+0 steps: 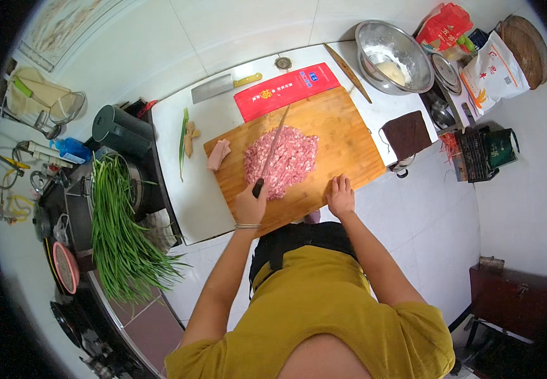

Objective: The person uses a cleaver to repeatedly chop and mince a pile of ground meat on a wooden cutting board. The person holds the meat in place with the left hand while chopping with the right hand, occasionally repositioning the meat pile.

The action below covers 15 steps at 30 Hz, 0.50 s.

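My left hand is closed round the black handle of a long knife. Its blade lies across a heap of minced meat, the tip pointing away from me past the heap's far edge. The mince rests on a wooden cutting board set at a slant on the white counter. On the board's near edge my right hand lies flat with fingers stretched, holding nothing. A pale pink block of meat sits at the board's left edge. Beside it on the counter are a piece of ginger and a green onion.
Behind the board lie a cleaver, a flat red package and a tapered wooden rolling pin. A steel bowl holding dough stands far right, near a dark brown cloth. Long green chives hang over the left side.
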### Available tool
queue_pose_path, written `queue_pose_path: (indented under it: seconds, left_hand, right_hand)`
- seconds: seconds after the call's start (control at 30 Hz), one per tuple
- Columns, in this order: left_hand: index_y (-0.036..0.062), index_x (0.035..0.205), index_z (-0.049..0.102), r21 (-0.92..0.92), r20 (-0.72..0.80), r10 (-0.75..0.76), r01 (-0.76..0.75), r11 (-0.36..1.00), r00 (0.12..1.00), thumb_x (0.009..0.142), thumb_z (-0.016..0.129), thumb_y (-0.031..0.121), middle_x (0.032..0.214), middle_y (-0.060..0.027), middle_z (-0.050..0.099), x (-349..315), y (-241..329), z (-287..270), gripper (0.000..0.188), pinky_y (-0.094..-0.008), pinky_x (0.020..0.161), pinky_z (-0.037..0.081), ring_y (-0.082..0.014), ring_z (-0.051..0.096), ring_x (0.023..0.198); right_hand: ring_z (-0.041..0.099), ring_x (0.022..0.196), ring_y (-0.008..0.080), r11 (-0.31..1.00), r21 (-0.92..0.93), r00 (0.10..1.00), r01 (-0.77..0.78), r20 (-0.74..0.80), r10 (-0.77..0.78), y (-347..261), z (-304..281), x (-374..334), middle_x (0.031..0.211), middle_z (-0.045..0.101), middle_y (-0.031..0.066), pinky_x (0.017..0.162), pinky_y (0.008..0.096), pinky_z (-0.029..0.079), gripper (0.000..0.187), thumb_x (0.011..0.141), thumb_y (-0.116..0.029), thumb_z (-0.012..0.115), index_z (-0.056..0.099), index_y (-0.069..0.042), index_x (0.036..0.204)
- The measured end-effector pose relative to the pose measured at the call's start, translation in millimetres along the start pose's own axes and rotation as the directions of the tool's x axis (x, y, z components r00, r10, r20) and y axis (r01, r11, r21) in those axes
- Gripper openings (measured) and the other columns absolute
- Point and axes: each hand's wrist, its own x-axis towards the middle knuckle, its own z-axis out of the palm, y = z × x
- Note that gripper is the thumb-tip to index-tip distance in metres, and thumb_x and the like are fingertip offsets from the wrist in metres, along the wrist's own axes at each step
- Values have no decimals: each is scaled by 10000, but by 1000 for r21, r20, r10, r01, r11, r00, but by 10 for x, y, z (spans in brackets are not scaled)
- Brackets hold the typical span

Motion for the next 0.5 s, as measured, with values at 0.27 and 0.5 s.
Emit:
queue_pose_path:
  seconds: [0.27,0.5]
  left_hand:
    - [13,821,640,139,116,-54,37,990,992,751,558,460,721,-242,590,109,-33,43,460,-451,645,459,-387,584,704]
    - [5,856,632,381,200,-235,145,913,951,762,502,513,778,-255,597,125,-349,376,533,-452,671,465,-391,590,756]
  right_hand:
    - [232,1260,344,1000,24,1000,-5,29,4,12,-35,-18,1382,214,186,975,445,290,582,807,-318,452,302,-52,1303]
    - [231,1256,339,1000,31,1000,-4,-20,4,-21,37,-19,1373,223,183,967,441,303,614,793,-314,513,300,-49,1304]
